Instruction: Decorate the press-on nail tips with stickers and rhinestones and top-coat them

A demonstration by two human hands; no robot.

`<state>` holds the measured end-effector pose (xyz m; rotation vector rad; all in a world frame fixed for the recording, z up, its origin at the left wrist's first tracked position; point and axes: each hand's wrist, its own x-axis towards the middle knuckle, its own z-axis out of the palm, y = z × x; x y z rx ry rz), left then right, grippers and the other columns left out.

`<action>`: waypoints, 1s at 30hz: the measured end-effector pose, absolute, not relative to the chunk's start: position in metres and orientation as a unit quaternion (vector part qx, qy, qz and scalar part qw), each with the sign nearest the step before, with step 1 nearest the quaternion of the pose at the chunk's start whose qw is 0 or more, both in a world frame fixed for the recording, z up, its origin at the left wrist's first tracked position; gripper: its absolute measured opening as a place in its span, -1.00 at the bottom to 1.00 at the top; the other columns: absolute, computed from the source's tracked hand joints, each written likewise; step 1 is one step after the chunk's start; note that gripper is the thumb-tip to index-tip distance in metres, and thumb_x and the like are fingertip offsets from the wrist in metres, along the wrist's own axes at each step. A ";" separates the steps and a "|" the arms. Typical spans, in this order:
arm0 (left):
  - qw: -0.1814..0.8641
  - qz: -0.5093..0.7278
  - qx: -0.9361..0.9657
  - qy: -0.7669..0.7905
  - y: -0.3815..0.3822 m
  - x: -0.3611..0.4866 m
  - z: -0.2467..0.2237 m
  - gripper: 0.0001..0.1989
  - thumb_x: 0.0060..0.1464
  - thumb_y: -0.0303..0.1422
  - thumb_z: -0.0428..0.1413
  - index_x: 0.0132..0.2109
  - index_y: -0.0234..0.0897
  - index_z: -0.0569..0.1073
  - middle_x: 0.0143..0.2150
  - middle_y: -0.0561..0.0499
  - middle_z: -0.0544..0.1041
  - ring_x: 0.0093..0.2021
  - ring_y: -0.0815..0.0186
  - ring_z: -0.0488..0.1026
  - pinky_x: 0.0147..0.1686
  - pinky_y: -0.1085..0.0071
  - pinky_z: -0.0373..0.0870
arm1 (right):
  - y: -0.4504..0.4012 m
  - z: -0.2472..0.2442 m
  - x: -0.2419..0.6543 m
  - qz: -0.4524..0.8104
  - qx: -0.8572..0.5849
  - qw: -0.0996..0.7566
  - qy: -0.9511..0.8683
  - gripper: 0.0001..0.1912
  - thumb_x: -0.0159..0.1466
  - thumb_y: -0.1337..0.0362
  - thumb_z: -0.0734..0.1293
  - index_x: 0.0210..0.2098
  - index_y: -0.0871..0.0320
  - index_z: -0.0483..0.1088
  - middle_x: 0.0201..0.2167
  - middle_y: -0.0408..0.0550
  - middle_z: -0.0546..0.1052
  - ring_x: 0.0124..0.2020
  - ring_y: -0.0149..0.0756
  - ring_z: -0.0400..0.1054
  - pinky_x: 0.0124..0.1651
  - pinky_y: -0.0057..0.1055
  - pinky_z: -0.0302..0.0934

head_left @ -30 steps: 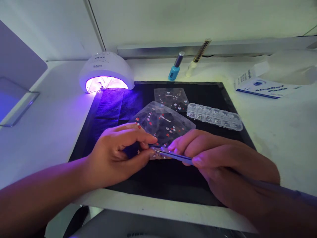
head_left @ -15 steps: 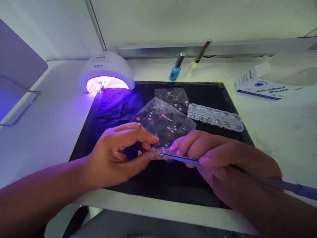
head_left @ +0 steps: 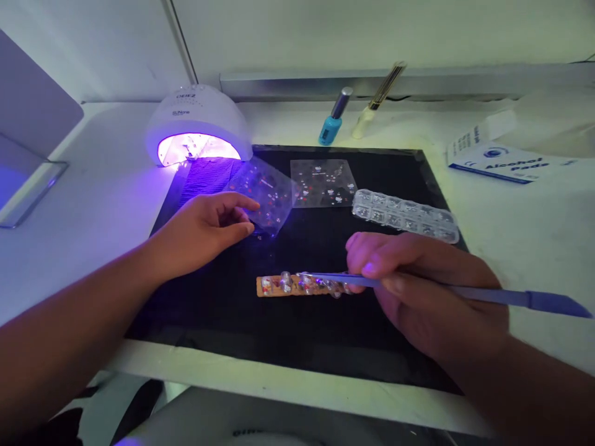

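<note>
My left hand (head_left: 209, 232) is at the lower left edge of a clear sticker sheet (head_left: 267, 195), thumb and index finger apart; whether the fingers touch the sheet is hard to tell. My right hand (head_left: 418, 279) holds a thin blue tool (head_left: 488, 295), its tip pointing left over an orange strip (head_left: 274, 291). Several decorated nail tips (head_left: 286, 282) stand along the strip, and my right fingers cover its right end. A second sticker sheet (head_left: 323, 184) lies flat behind, on the black mat (head_left: 297, 334).
A lit white lamp (head_left: 199, 124) stands at the back left over purple-lit tissue. Blue bottle (head_left: 330, 129) and cream bottle (head_left: 365, 122) stand behind the mat. A clear compartment case (head_left: 404, 215) lies at right, near an Alcohol Pads box (head_left: 515, 145).
My left hand has moved left and back, away from the strip. The front sticker sheet has shifted left and back towards the lamp. More of the orange strip shows now.
</note>
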<state>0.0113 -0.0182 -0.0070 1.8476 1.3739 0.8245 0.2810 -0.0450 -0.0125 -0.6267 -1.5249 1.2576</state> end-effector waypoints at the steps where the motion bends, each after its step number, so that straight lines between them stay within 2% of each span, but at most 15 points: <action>1: 0.329 0.292 0.725 0.530 -0.017 0.008 -0.007 -0.72 0.11 -0.35 0.20 -0.02 -0.31 0.57 -0.44 0.04 0.55 -0.54 0.41 0.43 -0.56 0.50 0.34 | -0.045 -0.013 0.283 0.516 -0.266 0.495 -0.646 -0.77 0.24 0.44 0.28 -0.31 0.06 0.56 -0.50 -0.09 0.48 -0.47 -0.28 0.32 -0.43 -0.26 0.16; 5: 0.264 0.255 0.767 0.527 -0.025 0.002 -0.002 -0.67 0.20 -0.34 0.12 0.09 -0.24 0.51 -0.65 0.19 0.38 -0.70 0.45 0.27 -0.71 0.53 0.14 | -0.042 -0.015 0.286 0.508 -0.268 0.448 -0.685 -0.67 0.22 0.52 0.21 -0.27 0.03 0.53 -0.48 -0.12 0.48 -0.46 -0.30 0.33 -0.40 -0.26 0.16; 7: 0.234 0.271 0.780 0.513 -0.030 0.002 0.003 -0.73 0.20 -0.39 0.08 0.02 -0.26 0.53 -0.68 0.22 0.29 -0.72 0.47 0.19 -0.73 0.53 0.06 | -0.041 -0.015 0.287 0.506 -0.268 0.433 -0.696 -0.64 0.21 0.54 0.20 -0.27 0.01 0.52 -0.48 -0.15 0.49 -0.45 -0.30 0.34 -0.39 -0.27 0.17; 10: 0.209 0.296 0.807 0.467 -0.035 0.007 0.009 -0.80 0.16 -0.47 0.07 -0.09 -0.27 0.53 -0.65 0.22 0.27 -0.71 0.51 0.13 -0.72 0.53 0.01 | -0.041 -0.014 0.286 0.503 -0.278 0.425 -0.700 -0.66 0.21 0.53 0.20 -0.27 0.01 0.51 -0.47 -0.16 0.49 -0.45 -0.30 0.35 -0.38 -0.27 0.18; 13: 0.212 0.286 0.847 0.395 -0.039 0.014 0.011 -0.83 0.12 -0.51 0.09 -0.15 -0.25 0.50 -0.60 0.20 0.32 -0.68 0.50 0.16 -0.67 0.51 0.09 | -0.041 -0.013 0.285 0.502 -0.283 0.426 -0.697 -0.69 0.21 0.52 0.20 -0.29 0.04 0.50 -0.48 -0.15 0.50 -0.44 -0.30 0.36 -0.34 -0.25 0.19; 17: 0.245 0.238 0.885 0.318 -0.043 0.019 0.013 -0.78 0.09 -0.60 0.06 -0.15 -0.27 0.48 -0.43 0.08 0.42 -0.51 0.43 0.31 -0.52 0.47 0.22 | -0.042 -0.013 0.285 0.500 -0.285 0.418 -0.703 -0.71 0.23 0.50 0.21 -0.30 0.05 0.50 -0.46 -0.14 0.48 -0.43 -0.30 0.36 -0.31 -0.23 0.21; 30: 0.296 0.212 0.891 0.271 -0.045 0.023 0.011 -0.68 0.06 -0.65 0.01 -0.13 -0.26 0.52 -0.29 0.00 0.34 -0.41 0.40 0.29 -0.44 0.43 0.26 | -0.040 -0.011 0.284 0.503 -0.282 0.407 -0.708 -0.71 0.21 0.53 0.20 -0.32 0.07 0.48 -0.48 -0.14 0.47 -0.42 -0.32 0.32 -0.36 -0.28 0.18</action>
